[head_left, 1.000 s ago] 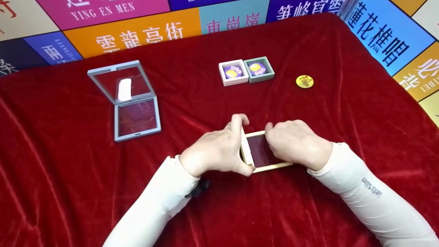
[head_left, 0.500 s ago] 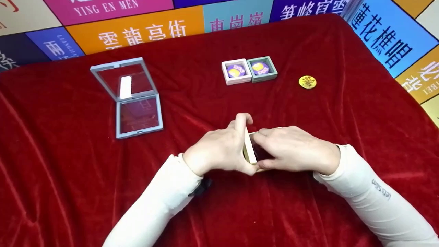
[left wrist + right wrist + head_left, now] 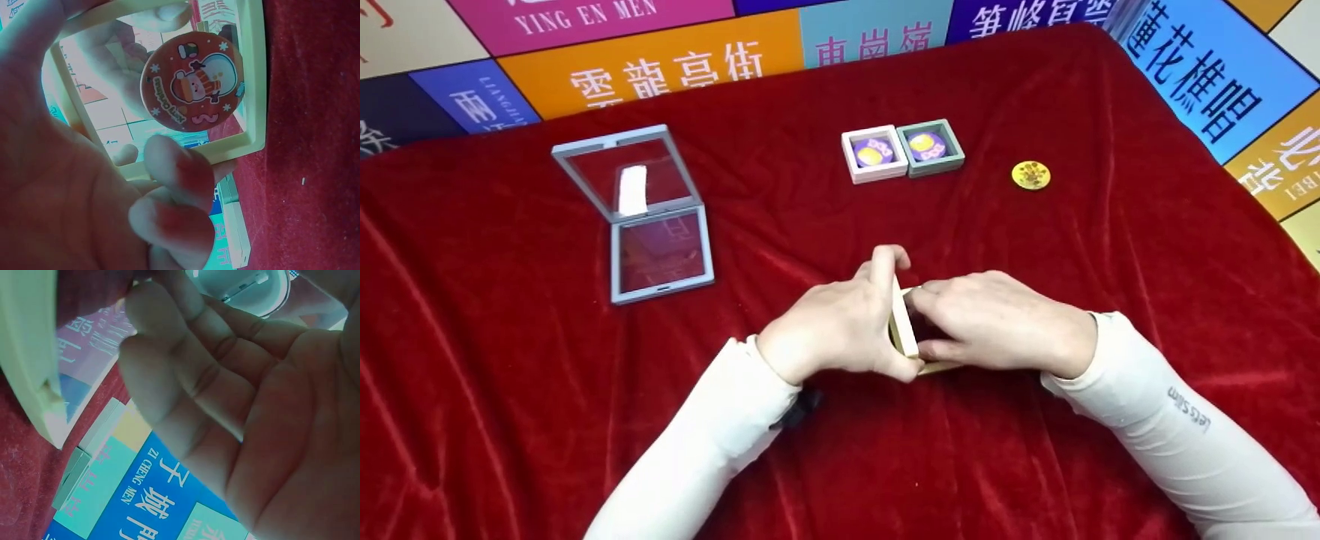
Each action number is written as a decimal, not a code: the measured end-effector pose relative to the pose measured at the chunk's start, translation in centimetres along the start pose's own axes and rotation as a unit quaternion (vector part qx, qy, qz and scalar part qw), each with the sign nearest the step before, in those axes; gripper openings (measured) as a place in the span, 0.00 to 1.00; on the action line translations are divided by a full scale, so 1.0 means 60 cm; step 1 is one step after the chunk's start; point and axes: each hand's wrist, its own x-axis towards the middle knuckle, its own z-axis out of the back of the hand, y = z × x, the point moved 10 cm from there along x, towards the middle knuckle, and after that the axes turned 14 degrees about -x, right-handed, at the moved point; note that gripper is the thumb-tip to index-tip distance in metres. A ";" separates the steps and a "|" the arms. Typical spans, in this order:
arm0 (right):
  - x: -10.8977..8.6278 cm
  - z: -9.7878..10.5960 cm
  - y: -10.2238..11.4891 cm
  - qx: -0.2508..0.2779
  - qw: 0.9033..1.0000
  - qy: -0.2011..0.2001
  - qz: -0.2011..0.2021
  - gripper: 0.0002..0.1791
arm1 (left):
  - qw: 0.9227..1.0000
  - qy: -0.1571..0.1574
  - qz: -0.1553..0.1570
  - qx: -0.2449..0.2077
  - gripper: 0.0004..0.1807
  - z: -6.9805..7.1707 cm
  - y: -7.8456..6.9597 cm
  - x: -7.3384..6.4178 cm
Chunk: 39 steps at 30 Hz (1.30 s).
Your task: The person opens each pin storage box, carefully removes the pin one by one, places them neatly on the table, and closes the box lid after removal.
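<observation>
My left hand grips a cream-yellow hinged display frame, one half tilted up and the other lying on the cloth. My right hand reaches between the two halves and covers most of the lower one. In the left wrist view, a round red button badge with a snowman and snowflakes shows through the frame's clear film. The right wrist view has the badge's silver pin back at the top, between the thumb and fingers of my right hand. The head view hides the badge.
A grey-blue display frame stands open at left on the red velvet cloth. Further back sit a pinkish-white box and a green box, each with a purple badge. A yellow badge lies right of them. Lettered panels border the cloth.
My right hand has shifted left from over the lower half, its fingers now reaching in close to the raised half. My left hand keeps its grip on the frame.
</observation>
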 end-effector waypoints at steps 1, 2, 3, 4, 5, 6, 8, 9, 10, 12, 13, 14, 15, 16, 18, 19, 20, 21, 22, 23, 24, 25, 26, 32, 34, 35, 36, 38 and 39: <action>0.000 0.001 0.000 0.000 1.000 0.001 0.001 0.10 | 1.000 0.001 0.002 0.000 0.53 0.000 0.001 0.000; -0.001 0.002 -0.001 0.000 1.000 0.001 0.001 0.10 | 1.000 0.001 0.002 0.000 0.53 0.000 0.001 0.000; -0.001 0.004 -0.001 0.000 1.000 -0.001 0.003 0.11 | 1.000 0.001 0.003 0.000 0.53 -0.001 0.001 0.000; -0.002 0.006 -0.001 0.001 1.000 -0.003 0.004 0.10 | 1.000 0.001 0.003 -0.001 0.53 -0.001 0.001 0.000; -0.002 0.007 -0.001 0.003 1.000 -0.005 0.005 0.10 | 1.000 0.001 0.004 -0.001 0.53 0.000 0.001 -0.001; -0.002 0.008 0.000 0.006 1.000 -0.006 0.007 0.09 | 1.000 0.000 0.004 -0.001 0.53 0.000 0.001 -0.001; -0.001 0.008 0.001 0.009 1.000 -0.008 0.009 0.07 | 1.000 -0.001 0.003 0.000 0.53 0.000 0.001 -0.001; 0.000 0.007 0.001 0.009 1.000 -0.008 0.009 0.07 | 1.000 -0.002 0.002 0.000 0.53 0.000 0.001 -0.001; 0.000 0.006 0.002 0.009 1.000 -0.007 0.008 0.07 | 1.000 -0.003 0.000 0.001 0.53 0.001 0.001 -0.001; 0.001 0.005 0.001 0.006 1.000 -0.005 0.006 0.07 | 1.000 -0.004 -0.001 0.002 0.52 0.000 0.001 -0.001; 0.001 0.004 0.000 0.003 1.000 -0.005 0.004 0.09 | 1.000 -0.005 -0.002 0.003 0.52 0.001 0.001 -0.001; 0.001 0.004 -0.001 0.001 1.000 -0.006 0.002 0.10 | 1.000 -0.005 -0.004 0.003 0.52 0.001 0.001 -0.001; 0.000 0.005 -0.002 0.000 1.000 -0.007 0.001 0.11 | 1.000 -0.005 -0.005 0.003 0.52 0.000 0.001 -0.001; -0.001 0.006 -0.003 0.000 1.000 -0.009 0.000 0.12 | 1.000 -0.005 -0.005 0.004 0.52 0.001 0.001 -0.001; -0.002 0.008 -0.004 0.001 1.000 -0.012 -0.001 0.13 | 1.000 -0.004 -0.005 0.006 0.53 0.000 0.001 -0.001; -0.002 0.008 -0.004 0.002 1.000 -0.015 -0.001 0.13 | 1.000 -0.004 -0.005 0.007 0.53 0.000 0.001 -0.001; -0.003 0.010 -0.004 0.005 1.000 -0.019 0.000 0.13 | 1.000 -0.002 -0.004 0.007 0.53 0.000 0.001 0.000; -0.003 0.011 -0.004 0.007 1.000 -0.023 0.001 0.13 | 1.000 -0.001 -0.002 0.008 0.53 0.000 0.001 0.000; -0.003 0.012 -0.004 0.009 1.000 -0.027 0.002 0.12 | 1.000 -0.001 -0.002 0.008 0.53 0.000 0.001 0.000; -0.002 0.013 -0.004 0.009 0.999 -0.031 0.004 0.11 | 1.000 0.000 -0.002 0.008 0.53 0.000 0.001 0.000; -0.002 0.015 -0.003 0.010 0.999 -0.036 0.005 0.10 | 1.000 0.001 -0.001 0.008 0.53 0.000 0.001 0.000; -0.003 0.016 -0.003 0.011 0.999 -0.041 0.007 0.10 | 1.000 0.001 0.000 0.009 0.53 0.000 0.001 0.001; -0.003 0.018 -0.004 0.011 0.999 -0.045 0.008 0.10 | 1.000 0.001 0.000 0.008 0.54 0.001 0.001 0.001; -0.006 0.019 -0.015 0.000 0.999 -0.032 0.000 0.12 | 1.000 0.000 0.005 0.011 0.54 0.001 0.000 0.002; -0.007 0.016 -0.023 -0.008 1.000 -0.017 -0.009 0.13 | 1.000 0.001 0.008 0.011 0.54 0.000 0.001 0.002; -0.008 0.013 -0.027 -0.014 1.000 -0.008 -0.014 0.13 | 1.000 0.001 0.010 0.011 0.54 0.000 0.002 0.003; -0.008 0.011 -0.030 -0.019 1.000 0.001 -0.018 0.14 | 1.000 0.002 0.010 0.010 0.54 0.000 0.002 0.002; -0.009 0.006 -0.036 -0.028 0.999 0.018 -0.025 0.14 | 1.000 0.003 0.013 0.009 0.55 -0.001 0.003 0.002; -0.009 0.003 -0.039 -0.032 0.999 0.026 -0.027 0.14 | 1.000 0.003 0.015 0.007 0.55 -0.001 0.004 0.002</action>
